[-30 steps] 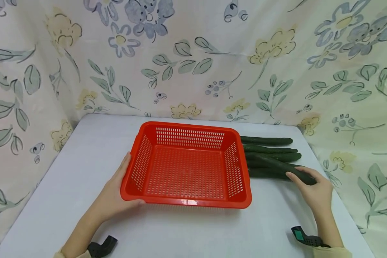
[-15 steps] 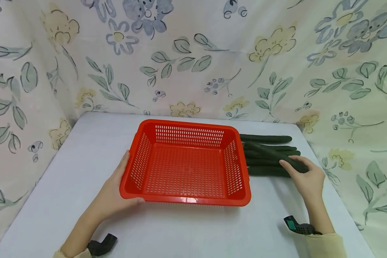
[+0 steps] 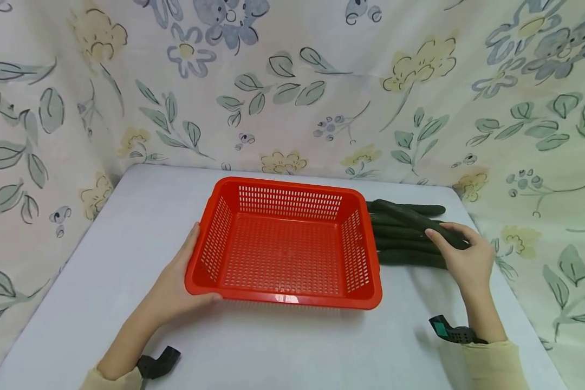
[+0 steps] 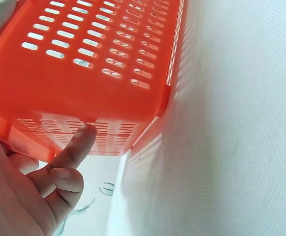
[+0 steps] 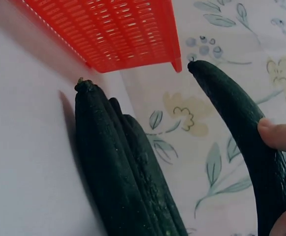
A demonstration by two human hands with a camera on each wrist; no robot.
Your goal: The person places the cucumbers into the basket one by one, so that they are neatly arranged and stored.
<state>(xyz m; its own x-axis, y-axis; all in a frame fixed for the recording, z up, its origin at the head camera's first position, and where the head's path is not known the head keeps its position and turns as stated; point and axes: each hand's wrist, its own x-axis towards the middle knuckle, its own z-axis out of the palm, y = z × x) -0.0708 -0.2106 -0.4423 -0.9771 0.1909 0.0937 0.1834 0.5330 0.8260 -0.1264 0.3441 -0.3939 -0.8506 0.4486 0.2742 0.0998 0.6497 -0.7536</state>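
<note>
A red plastic basket [image 3: 292,299] with slotted walls sits at the middle of the table, its inside bare. My left hand [image 3: 175,292] grips its near left corner, thumb along the front rim and fingers at the left side. From the left wrist view, those fingers [image 4: 81,142] lie against the outside of the basket wall. On the right, my right hand [image 3: 470,262] pinches a dark green cucumber [image 3: 414,218] near one end. This cucumber [image 5: 231,108] is raised above several others [image 5: 113,162], its free end pointing at the basket.
Several cucumbers [image 3: 409,258] lie side by side on the white table [image 3: 283,352], right beside the basket's right wall. A flowered cloth [image 3: 292,108] hangs behind the table and along its sides. Each wrist wears a black device [image 3: 161,364].
My right hand has moved back and slightly left with the cucumber, raising it over the others, so its free end is farther toward the back. The left hand and basket stay nearly still.
</note>
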